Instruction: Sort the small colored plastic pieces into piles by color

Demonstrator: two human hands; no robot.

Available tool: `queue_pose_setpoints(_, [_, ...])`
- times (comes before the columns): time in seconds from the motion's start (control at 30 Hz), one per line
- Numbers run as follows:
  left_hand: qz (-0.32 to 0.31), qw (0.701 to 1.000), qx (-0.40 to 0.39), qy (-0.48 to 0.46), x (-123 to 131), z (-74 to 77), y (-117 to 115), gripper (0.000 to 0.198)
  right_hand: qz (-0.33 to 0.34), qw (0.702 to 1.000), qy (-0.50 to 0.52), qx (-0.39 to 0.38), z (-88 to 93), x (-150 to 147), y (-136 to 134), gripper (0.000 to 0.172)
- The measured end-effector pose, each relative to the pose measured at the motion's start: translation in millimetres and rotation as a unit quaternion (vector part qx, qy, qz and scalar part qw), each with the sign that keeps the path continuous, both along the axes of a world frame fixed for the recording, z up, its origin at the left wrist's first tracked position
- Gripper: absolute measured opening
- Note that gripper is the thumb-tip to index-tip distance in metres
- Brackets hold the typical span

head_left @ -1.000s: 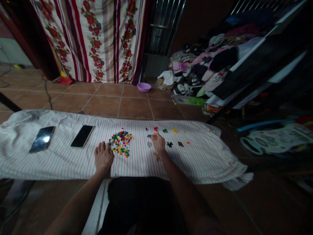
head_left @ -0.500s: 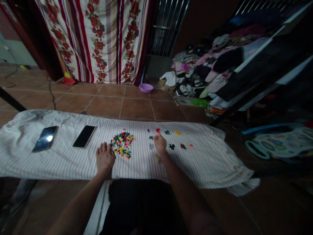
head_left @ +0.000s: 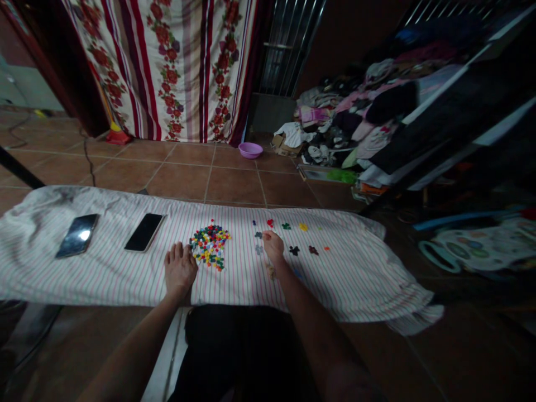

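Head view: a tiled floor (head_left: 234, 187) is backed by a striped, flowered curtain (head_left: 192, 72). In front, a cloth-covered desk (head_left: 343, 290) is stretched across, with a heap of clothes (head_left: 355, 111) piled beyond its right end. On the floor, a purple basin (head_left: 250, 150) is set near the curtain. At the desk's left, a dark phone (head_left: 144, 233) and a shiny phone (head_left: 77, 237) are laid, apart from each other.

The left hand (head_left: 181, 267) is rested palm down, released, just beside the pile of small coloured pieces (head_left: 209, 245) in the middle of the desk. The right hand (head_left: 273, 247) is held with fingers bent inward beside the dark grey cluster (head_left: 258, 235); whether a piece is grasped cannot be told.

Around it, red (head_left: 270, 223), green (head_left: 286, 226), yellow (head_left: 303, 227), black (head_left: 294, 250) and brown clusters (head_left: 313, 250) are spaced out. A blue cluster (head_left: 297, 273) is partly hidden by the right forearm (head_left: 310, 304). Farther right, a small orange spot (head_left: 327, 249) is seen.
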State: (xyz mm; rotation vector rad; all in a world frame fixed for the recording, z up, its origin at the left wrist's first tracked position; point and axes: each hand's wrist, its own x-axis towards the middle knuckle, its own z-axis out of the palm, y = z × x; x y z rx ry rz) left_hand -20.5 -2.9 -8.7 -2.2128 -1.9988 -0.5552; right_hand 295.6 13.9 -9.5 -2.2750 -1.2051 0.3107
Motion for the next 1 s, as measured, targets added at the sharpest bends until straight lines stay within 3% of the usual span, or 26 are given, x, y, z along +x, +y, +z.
queue_pose_setpoints(0.3, [0.000,1.000,-0.004,-0.002,-1,-1.1,0,0.044,0.006,1.000,0.011,0.008,-1.5,1,-1,0.036])
queue_pose_setpoints(0.63, [-0.002,1.000,-0.021,-0.020,1,4.6,-1,0.044,0.022,0.998,0.004,0.057,16.1,-8,-1,0.036])
queue_pose_setpoints(0.83, [-0.004,1.000,-0.023,-0.018,0,5.2,-2,0.043,0.096,0.992,-0.009,0.087,33.6,-45,10,0.035])
queue_pose_setpoints(1.0, [0.001,1.000,-0.023,-0.018,1,6.0,-1,0.042,0.185,0.979,-0.005,0.085,37.2,-91,11,0.030])
